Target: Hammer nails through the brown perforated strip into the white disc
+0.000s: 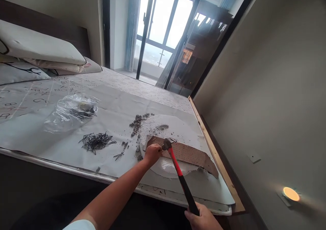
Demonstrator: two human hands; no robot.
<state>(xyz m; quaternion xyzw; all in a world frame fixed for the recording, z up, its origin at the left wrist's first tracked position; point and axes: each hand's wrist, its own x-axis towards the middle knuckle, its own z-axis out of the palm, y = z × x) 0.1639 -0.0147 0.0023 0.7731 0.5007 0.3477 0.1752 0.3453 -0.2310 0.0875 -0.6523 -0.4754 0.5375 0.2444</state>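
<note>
Brown perforated strip of board lies flat across a white round plate-like disc on the paper-covered bed, near the bed's right edge. Left hand is pinched closed at the strip's left end, apparently steadying a small nail there; the nail itself is too small to make out. Right hand is clenched around the black grip of a red-and-black-handled hammer, whose steel head sits just beside the left fingertips.

Judgement for this step: short, light taps first, hammer face square to the nail, fingers kept low on the shank and clear of the head. Holding far down the handle gives swing but less control this close to the fingers. The disc under the strip looks chipped, so heavy blows risk more breakage.

Nearby: loose pile of thin steel nails, crumpled clear plastic bag, grey rubble crumbs.
</note>
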